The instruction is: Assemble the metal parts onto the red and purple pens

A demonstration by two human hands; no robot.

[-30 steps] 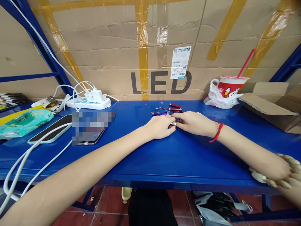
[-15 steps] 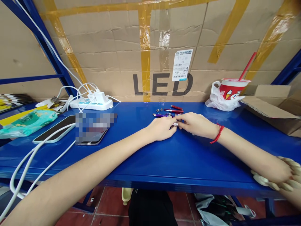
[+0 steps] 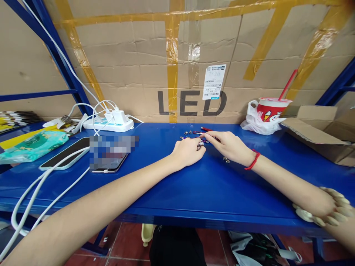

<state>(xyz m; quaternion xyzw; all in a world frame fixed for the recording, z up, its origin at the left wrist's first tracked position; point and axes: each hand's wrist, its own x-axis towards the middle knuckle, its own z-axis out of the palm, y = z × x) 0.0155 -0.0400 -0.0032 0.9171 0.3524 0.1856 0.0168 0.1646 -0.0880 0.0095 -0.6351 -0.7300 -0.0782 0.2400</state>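
Note:
My left hand (image 3: pixel 188 152) rests on the blue tabletop, its fingers closed on a small silver cylinder (image 3: pixel 200 143) whose end shows between thumb and forefinger. My right hand (image 3: pixel 231 146) is right beside it, forefinger reaching toward the left fingertips. The other right fingers are curled, and what they hold, if anything, is hidden. Just beyond both hands lie slim pen-like pieces, among them a red one (image 3: pixel 205 129). Small metal bits (image 3: pixel 188 132) sit to their left. Another little metal piece (image 3: pixel 226 159) shows just below my right palm.
At left are a phone (image 3: pixel 65 153), a second phone (image 3: pixel 111 164), white cables, a power strip (image 3: pixel 108 125) and a teal packet (image 3: pixel 36 146). A red cup with a straw (image 3: pixel 271 111) stands in a plastic bag at back right, near an open cardboard box (image 3: pixel 318 138).
My right hand has shifted a little and its forefinger is straighter. The small metal piece below the right palm shows more clearly. The view has tilted slightly upward.

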